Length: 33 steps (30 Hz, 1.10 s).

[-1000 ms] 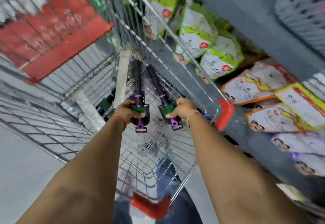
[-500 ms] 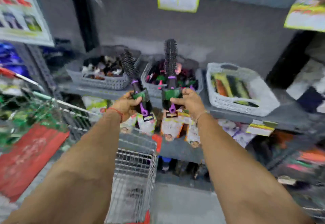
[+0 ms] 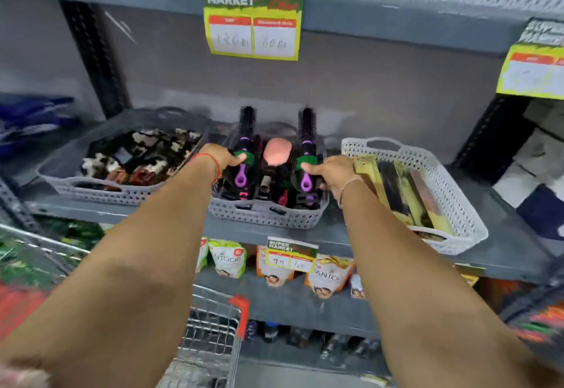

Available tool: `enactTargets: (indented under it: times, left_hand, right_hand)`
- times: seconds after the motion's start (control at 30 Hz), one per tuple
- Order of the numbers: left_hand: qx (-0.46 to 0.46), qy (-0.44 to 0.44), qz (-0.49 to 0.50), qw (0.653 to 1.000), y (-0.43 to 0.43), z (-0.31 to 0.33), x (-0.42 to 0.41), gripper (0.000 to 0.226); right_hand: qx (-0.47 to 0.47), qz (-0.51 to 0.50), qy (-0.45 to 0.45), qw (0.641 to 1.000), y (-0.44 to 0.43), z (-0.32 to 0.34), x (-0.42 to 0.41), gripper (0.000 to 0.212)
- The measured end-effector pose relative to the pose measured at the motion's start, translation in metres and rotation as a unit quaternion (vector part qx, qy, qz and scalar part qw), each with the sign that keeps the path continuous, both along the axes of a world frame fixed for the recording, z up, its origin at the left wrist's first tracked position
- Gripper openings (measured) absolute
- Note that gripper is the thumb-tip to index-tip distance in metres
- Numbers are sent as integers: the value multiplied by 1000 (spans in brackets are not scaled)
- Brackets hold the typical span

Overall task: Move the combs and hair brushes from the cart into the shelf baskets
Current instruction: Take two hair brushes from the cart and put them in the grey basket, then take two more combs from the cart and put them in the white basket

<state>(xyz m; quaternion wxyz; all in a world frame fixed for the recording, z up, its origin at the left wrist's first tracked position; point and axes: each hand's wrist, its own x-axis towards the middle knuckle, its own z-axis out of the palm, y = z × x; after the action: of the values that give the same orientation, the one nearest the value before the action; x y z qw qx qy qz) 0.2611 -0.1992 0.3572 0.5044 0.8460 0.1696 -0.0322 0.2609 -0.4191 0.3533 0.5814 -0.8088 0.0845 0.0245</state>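
A grey supermarket shelf point(image 3: 351, 232) is filling the view, with the wire cart point(image 3: 210, 339) sitting nearest, low in the frame and just below the forearms. Above it, the left hand point(image 3: 221, 157) is closing around the handle of one round hair brush point(image 3: 244, 149) while the right hand point(image 3: 331, 172) is gripping a second round brush point(image 3: 306, 151), both hanging bristles-up over the middle basket point(image 3: 268, 213), which is already looking crowded. To finish well, each brush is probably best lowered into a gap beside the pink brush point(image 3: 276, 151) and released only once resting, not dropped; farther out, the white basket point(image 3: 442, 186) is holding packaged combs
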Motion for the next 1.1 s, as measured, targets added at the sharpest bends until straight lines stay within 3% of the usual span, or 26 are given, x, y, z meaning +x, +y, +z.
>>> enactTargets:
  times: [0.1, 0.17, 0.27, 0.37, 0.47, 0.53, 0.6, 0.67, 0.7, 0.77, 0.83, 1.0, 1.1]
  left_hand:
    - [181, 65, -36, 981, -9, -3, 6, 54]
    - [286, 81, -74, 952, -11, -7, 4, 57]
    - [256, 104, -11, 961, -8, -28, 6, 54]
    - [269, 63, 31, 960, -6, -38, 10, 54]
    - [293, 24, 33, 955, 0, -37, 1, 58]
    - [230, -27, 33, 972, 11, -31, -13, 58]
    - [100, -104, 42, 989, 34, -19, -33, 51]
    - [-89, -164, 93, 978, 72, -6, -58, 40]
    - [-140, -174, 121, 967, 93, -2, -72, 38]
    - [-165, -181, 194, 950, 134, -3, -109, 39]
    - [-167, -166, 257, 937, 170, -22, -148, 40]
    - [-242, -37, 328, 913, 226, -115, -242, 46]
    - [-233, 75, 368, 897, 238, -165, -286, 33]
  right_hand:
    - [-77, 12, 42, 996, 12, -16, 17, 31]
    - [-202, 38, 68, 976, 19, -25, 20, 41]
    - [-348, 38, 69, 934, 31, -27, 14, 52]
    - [-377, 56, 78, 921, 35, -34, 18, 43]
    - [-469, 29, 59, 881, 42, -40, 8, 49]
    - [-509, 9, -2, 860, 55, -32, -6, 53]
    - [-466, 13, -112, 877, 78, -13, -24, 54]
    - [-324, 23, -194, 926, 113, 8, -42, 51]
    - [-238, 40, -209, 948, 133, 15, -52, 48]
    - [-78, 99, -191, 973, 181, 21, -81, 36]
    - [2, 164, -141, 976, 225, 9, -109, 40]
    - [-29, 340, 27, 940, 288, -68, -152, 42]
    - [-91, 418, 172, 888, 305, -122, -148, 58]
